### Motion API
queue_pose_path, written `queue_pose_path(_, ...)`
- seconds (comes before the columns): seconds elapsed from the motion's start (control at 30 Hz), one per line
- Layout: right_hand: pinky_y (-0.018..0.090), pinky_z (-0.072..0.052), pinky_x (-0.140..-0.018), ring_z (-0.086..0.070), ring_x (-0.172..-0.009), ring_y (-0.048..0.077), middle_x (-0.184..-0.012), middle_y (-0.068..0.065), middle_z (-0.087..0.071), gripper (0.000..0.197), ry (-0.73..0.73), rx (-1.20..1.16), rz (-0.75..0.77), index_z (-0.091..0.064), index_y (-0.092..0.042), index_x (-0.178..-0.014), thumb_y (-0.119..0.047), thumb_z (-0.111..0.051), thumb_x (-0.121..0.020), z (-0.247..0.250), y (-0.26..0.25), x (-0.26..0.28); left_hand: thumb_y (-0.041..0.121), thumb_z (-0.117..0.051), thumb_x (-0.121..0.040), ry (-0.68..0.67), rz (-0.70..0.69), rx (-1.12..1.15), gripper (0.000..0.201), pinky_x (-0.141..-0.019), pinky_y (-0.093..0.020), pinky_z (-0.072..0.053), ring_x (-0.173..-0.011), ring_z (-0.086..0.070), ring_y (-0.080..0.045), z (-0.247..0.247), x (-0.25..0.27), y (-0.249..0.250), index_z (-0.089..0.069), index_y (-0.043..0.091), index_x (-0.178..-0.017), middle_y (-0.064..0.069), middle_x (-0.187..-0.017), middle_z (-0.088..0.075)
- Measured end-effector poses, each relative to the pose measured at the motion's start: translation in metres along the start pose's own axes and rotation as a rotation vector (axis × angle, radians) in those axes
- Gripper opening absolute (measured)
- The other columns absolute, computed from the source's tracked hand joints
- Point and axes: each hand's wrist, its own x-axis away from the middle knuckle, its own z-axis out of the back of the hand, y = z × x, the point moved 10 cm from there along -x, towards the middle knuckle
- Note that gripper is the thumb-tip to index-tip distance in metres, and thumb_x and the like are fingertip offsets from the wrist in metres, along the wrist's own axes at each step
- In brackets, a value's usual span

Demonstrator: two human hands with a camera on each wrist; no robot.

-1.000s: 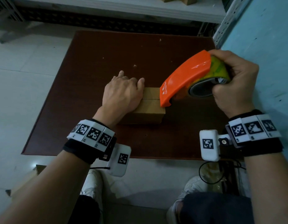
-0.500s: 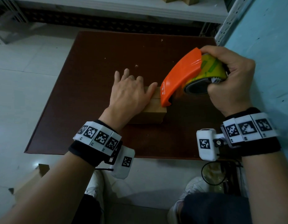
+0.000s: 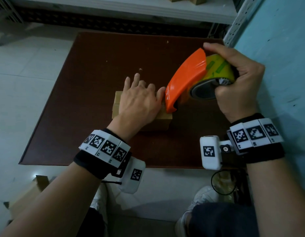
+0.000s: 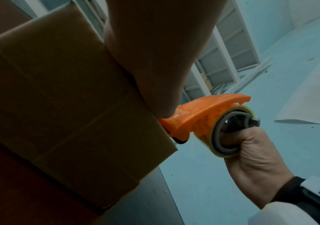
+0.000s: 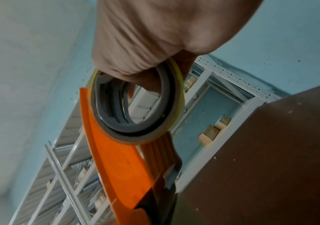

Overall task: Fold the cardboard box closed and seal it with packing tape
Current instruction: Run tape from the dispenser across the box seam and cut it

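Near edge of the dark reddish-brown square worktop (image 3: 90, 69) runs across the lower middle of the head view; bare board lies between that edge and the small brown cardboard box (image 3: 161, 123). Below the edge: pale floor, white shoes, a loose piece of cardboard (image 3: 31, 189) at lower left.

Box sits right of centre on the worktop, top flaps closed, centre seam visible at its left end. Long axis runs left–right in the frame, the short right end facing the dispenser. Open board to the box's left and beyond it, up to the far edge; less room on the right, where the board ends near the light blue wall (image 3: 285, 57).

Left hand (image 3: 139, 100) lies flat on the box top, fingers straight and spread, fingertips reaching past the far edge, thumb at the right end beside the dispenser nose.

Right hand (image 3: 237, 82) is wrapped round the yellow tape roll of the orange plastic tape dispenser (image 3: 186, 77), fingers curled through the roll's core in the left wrist view. Dispenser tilts down to the left, its nose at the box's upper right edge; whether tape touches the cardboard cannot be told.

Beyond the far edge: white metal shelving (image 3: 131, 6) along the top of the frame.
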Motion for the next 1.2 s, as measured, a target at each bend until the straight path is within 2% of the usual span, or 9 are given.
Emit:
queue_pose_path(0.13, 0.031, -0.056, -0.063, -0.065, -0.08, 0.032, -0.108, 0.02, -0.068, 0.061, 0.013, 0.008, -0.02, -0.064, 0.0, -0.131, 0.017, -0.069, -0.072, -0.006, 0.003, 0.0, 0.048, -0.014, -0.109, -0.011, -0.016, 0.014, 0.064, -0.127, -0.056, -0.005, -0.158, -0.01, -0.035, -0.001, -0.001, -0.003, -0.066, 0.011, -0.117, -0.023, -0.154, -0.045)
queue_pose_path(0.3, 0.03, -0.06, -0.084, -0.069, -0.104, 0.022, -0.118, 0.015, -0.068, 0.058, 0.069, -0.077, -0.065, -0.06, 0.005, -0.132, 0.012, -0.067, -0.075, -0.012, 0.002, -0.002, 0.048, -0.016, -0.109, -0.031, -0.036, 0.051, 0.06, -0.127, -0.051, -0.008, -0.157, -0.017, -0.033, 0.004, 0.001, -0.02, -0.067, 0.015, -0.118, -0.019, -0.152, -0.05)
queue_pose_path(0.43, 0.027, -0.059, -0.084, -0.071, -0.099, 0.014, -0.108, 0.013, -0.07, 0.056, 0.125, -0.233, -0.259, -0.058, 0.006, -0.125, -0.006, -0.08, -0.075, -0.021, 0.015, 0.004, 0.047, -0.016, -0.11, -0.056, -0.025, 0.064, 0.058, -0.128, -0.048, -0.012, -0.153, -0.029, -0.03, 0.008, 0.004, -0.038, -0.067, 0.02, -0.112, -0.017, -0.145, -0.057)
queue_pose_path(0.57, 0.022, -0.058, -0.079, -0.07, -0.095, 0.006, -0.102, 0.003, -0.072, 0.039, 0.07, -0.222, -0.277, -0.067, 0.001, -0.11, -0.013, -0.084, -0.078, -0.037, 0.015, 0.005, 0.044, -0.015, -0.11, -0.028, -0.044, 0.041, 0.058, -0.125, -0.048, -0.019, -0.14, -0.049, -0.028, 0.011, 0.005, -0.042, -0.067, 0.019, -0.117, -0.01, -0.132, -0.067)
queue_pose_path(0.63, 0.026, -0.059, -0.077, -0.071, -0.09, 0.011, -0.094, 0.007, -0.072, 0.027, 0.045, -0.287, -0.291, -0.068, -0.001, -0.103, -0.014, -0.08, -0.082, -0.044, 0.016, 0.006, 0.044, -0.017, -0.111, -0.006, -0.041, 0.045, 0.057, -0.124, -0.046, -0.021, -0.131, -0.056, -0.026, 0.013, 0.004, -0.042, -0.068, 0.02, -0.113, -0.008, -0.124, -0.07)
queue_pose_path(0.73, 0.026, -0.056, -0.078, -0.069, -0.089, 0.015, -0.093, 0.007, -0.07, 0.011, 0.054, -0.432, -0.35, -0.067, -0.008, -0.096, -0.009, -0.073, -0.087, -0.051, 0.02, 0.008, 0.045, -0.018, -0.11, 0.044, -0.039, 0.044, 0.057, -0.122, -0.046, -0.026, -0.117, -0.063, -0.024, 0.016, 0.003, -0.043, -0.069, 0.021, -0.103, -0.006, -0.112, -0.072)
queue_pose_path(0.9, 0.038, -0.057, -0.087, -0.07, -0.102, 0.022, -0.102, 0.006, -0.071, 0.029, 0.092, -0.783, -0.504, -0.062, -0.008, -0.103, -0.009, -0.074, -0.077, -0.065, 0.029, 0.012, 0.045, -0.02, -0.11, 0.06, -0.05, 0.074, 0.053, -0.12, -0.047, -0.028, -0.099, -0.066, -0.02, 0.018, 0.005, -0.042, -0.063, 0.025, -0.087, 0.0, -0.095, -0.07)
queue_pose_path(1.07, 0.04, -0.059, -0.084, -0.07, -0.097, 0.02, -0.097, 0.004, -0.07, 0.028, 0.048, -0.741, -0.507, -0.058, -0.009, -0.098, 0.01, -0.065, -0.077, -0.064, 0.028, 0.011, 0.046, -0.018, -0.11, 0.065, -0.051, 0.017, 0.055, -0.119, -0.047, -0.028, -0.108, -0.065, -0.022, 0.018, 0.005, -0.042, -0.067, 0.021, -0.103, -0.003, -0.107, -0.072)
queue_pose_path(1.2, 0.037, -0.059, -0.077, -0.071, -0.09, 0.016, -0.087, -0.003, -0.071, 0.037, 0.077, -0.683, -0.513, -0.058, -0.013, -0.089, 0.021, -0.055, -0.075, -0.057, 0.031, 0.013, 0.047, -0.017, -0.11, 0.057, -0.05, 0.026, 0.054, -0.118, -0.048, -0.031, -0.104, -0.065, -0.021, 0.015, 0.004, -0.041, -0.065, 0.022, -0.101, -0.002, -0.101, -0.069)
